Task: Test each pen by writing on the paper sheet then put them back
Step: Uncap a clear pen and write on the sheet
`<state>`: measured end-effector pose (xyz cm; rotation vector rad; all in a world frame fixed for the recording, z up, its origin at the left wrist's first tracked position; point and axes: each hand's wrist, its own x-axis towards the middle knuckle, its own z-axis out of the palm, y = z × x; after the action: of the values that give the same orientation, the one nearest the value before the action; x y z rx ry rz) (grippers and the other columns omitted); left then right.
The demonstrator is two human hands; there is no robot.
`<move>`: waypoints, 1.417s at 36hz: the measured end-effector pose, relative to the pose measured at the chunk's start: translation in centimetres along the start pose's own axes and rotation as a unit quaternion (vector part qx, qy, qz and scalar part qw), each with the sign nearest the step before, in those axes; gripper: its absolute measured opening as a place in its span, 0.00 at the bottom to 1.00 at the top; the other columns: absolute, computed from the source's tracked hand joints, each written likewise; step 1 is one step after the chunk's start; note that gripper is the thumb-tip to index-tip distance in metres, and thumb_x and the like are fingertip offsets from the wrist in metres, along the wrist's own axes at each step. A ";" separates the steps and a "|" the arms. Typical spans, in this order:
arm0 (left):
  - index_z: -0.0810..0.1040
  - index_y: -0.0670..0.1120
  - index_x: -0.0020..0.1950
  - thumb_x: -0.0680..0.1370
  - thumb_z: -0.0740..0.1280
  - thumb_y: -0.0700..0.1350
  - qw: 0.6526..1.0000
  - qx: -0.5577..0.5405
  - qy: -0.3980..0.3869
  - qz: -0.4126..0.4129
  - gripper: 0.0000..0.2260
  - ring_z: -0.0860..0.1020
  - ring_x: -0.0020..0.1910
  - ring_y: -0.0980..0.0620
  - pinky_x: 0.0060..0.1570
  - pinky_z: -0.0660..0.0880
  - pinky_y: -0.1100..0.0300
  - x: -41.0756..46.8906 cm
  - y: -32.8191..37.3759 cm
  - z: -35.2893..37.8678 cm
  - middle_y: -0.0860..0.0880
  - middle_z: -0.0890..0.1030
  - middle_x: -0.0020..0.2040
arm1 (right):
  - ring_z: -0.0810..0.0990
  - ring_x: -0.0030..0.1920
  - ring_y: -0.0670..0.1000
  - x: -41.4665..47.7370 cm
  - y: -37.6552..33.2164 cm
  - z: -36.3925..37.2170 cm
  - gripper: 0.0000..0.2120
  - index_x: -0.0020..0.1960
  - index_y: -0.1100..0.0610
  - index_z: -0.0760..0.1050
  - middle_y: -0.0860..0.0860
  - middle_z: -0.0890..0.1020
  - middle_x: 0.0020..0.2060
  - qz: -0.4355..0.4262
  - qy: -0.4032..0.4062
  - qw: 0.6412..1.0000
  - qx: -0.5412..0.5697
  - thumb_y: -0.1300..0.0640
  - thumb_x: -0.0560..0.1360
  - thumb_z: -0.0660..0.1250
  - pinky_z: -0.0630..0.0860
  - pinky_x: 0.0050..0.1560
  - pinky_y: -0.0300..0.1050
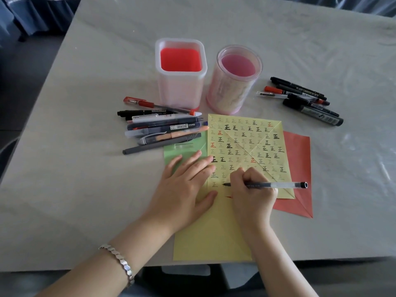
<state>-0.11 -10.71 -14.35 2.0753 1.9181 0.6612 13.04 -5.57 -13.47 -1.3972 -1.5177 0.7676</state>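
Observation:
A yellow paper sheet (246, 146) covered with several rows of written characters lies in front of me. My right hand (252, 196) grips a clear-barrelled black pen (278, 185), its tip touching the sheet at the lower left rows. My left hand (184, 185) rests flat with straight fingers on the sheet's left edge. A pile of several pens (162, 129) lies left of the sheet. Several markers (304, 99) lie at the right. Two pen holders stand behind: a square one (181, 82) with a red bottom and a round pink one (233, 86).
A second yellow sheet (210, 239) lies under my wrists at the table's near edge. A red sheet (300, 168) sticks out to the right and a green one (182, 151) to the left. The table (85, 168) has a pale wrinkled cover.

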 end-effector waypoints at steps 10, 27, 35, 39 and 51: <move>0.76 0.46 0.62 0.74 0.58 0.56 1.000 -0.002 0.003 0.002 0.22 0.65 0.69 0.51 0.66 0.57 0.48 0.0 0.0 0.0 0.50 0.74 0.66 | 0.59 0.23 0.44 -0.1 0.2 -0.2 0.19 0.24 0.49 0.57 0.47 0.61 0.18 0.010 -0.005 1.000 0.006 0.62 0.67 0.63 0.57 0.25 0.34; 0.76 0.46 0.62 0.75 0.58 0.56 1.000 -0.002 0.009 0.005 0.21 0.65 0.69 0.52 0.66 0.58 0.48 0.0 0.0 0.0 0.50 0.74 0.66 | 0.59 0.21 0.43 0.2 -0.4 -0.7 0.21 0.23 0.53 0.56 0.45 0.61 0.17 0.059 0.057 0.996 0.047 0.64 0.69 0.62 0.57 0.25 0.31; 0.77 0.42 0.59 0.77 0.57 0.45 0.991 -0.023 0.109 -0.069 0.15 0.70 0.62 0.50 0.63 0.59 0.54 -0.1 -0.2 -0.7 0.44 0.76 0.63 | 0.66 0.19 0.43 1.1 -1.3 -2.0 0.17 0.28 0.58 0.69 0.47 0.71 0.16 0.131 0.029 0.986 0.101 0.59 0.75 0.65 0.64 0.22 0.36; 0.77 0.43 0.58 0.74 0.57 0.42 0.984 0.018 0.140 -0.105 0.16 0.70 0.58 0.52 0.57 0.61 0.55 0.6 -0.5 -1.6 0.46 0.78 0.59 | 0.68 0.19 0.43 1.9 -1.6 -3.3 0.14 0.32 0.58 0.71 0.48 0.72 0.16 0.133 0.022 0.986 0.095 0.57 0.75 0.66 0.66 0.23 0.35; 0.81 0.42 0.43 0.67 0.75 0.38 0.985 0.132 0.080 -0.079 0.07 0.76 0.40 0.44 0.40 0.74 0.51 2.6 -2.0 -2.6 0.47 0.77 0.40 | 0.67 0.19 0.43 3.8 -3.7 -4.4 0.14 0.31 0.62 0.70 0.48 0.72 0.17 0.159 -0.065 0.979 0.114 0.59 0.74 0.67 0.65 0.22 0.32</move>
<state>-3.01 -8.26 -12.60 2.0394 2.3470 0.5811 15.74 -3.02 -7.60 -1.4534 -1.2691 1.2117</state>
